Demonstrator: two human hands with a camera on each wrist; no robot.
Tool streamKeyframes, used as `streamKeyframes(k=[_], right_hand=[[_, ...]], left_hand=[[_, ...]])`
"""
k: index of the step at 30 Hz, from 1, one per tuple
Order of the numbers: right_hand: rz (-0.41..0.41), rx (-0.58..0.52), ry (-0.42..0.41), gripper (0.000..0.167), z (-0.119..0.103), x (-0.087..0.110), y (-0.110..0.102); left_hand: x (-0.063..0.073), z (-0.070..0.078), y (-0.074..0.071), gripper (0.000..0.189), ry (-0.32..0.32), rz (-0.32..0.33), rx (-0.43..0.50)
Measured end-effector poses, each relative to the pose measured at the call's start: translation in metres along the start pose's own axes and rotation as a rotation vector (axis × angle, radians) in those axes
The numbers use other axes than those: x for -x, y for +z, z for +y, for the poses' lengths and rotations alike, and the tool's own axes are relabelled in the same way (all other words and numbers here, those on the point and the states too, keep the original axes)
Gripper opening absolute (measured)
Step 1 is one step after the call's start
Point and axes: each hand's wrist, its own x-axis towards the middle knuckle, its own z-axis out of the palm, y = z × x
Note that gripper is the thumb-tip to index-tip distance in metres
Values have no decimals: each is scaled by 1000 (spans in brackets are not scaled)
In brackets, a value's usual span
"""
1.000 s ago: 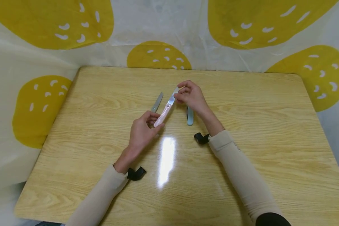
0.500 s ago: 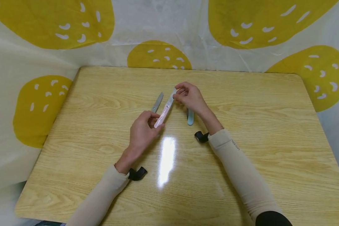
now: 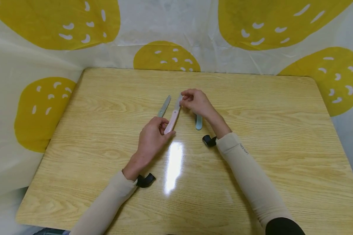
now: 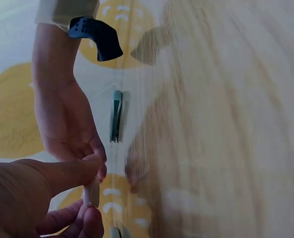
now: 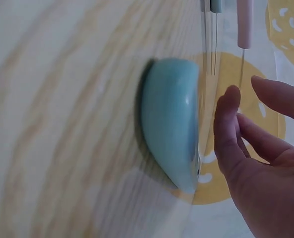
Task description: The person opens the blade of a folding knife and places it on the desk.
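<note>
A white sheet with big yellow fruit fills the background, and in front of it sits the wood-grain table. Here's the left hand, thumb and fingers clamped on the handle of a pink knife! The right hand is up at the blade, curled, though I can't tell whether it pinches. That pink knife is above the table, its long axis slanting away from the person, blade tip far and slightly right. Nearly parallel beside it, a green knife; below the right hand, a light-blue handle.
</note>
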Motion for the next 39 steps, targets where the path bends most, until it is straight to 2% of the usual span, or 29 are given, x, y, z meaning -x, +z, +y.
streamKeyframes(k=[7,11,27,32,39], right_hand=[[-38,44,42,48,0,0,0],[-69,31,53,50,2,0,1],[-145,-7,20,54,6,6,1],[-137,-37,34,53,5,7,-2],[-60,-39,56,43,7,11,-16]], left_hand=[[-1,1,2,41,-27,-36,-25],[-1,1,3,41,-29,-56,-44],[0,0,6,44,-57,-104,-112],[1,-1,6,45,-55,-104,-122],[0,0,5,50,-47,-96,-108]])
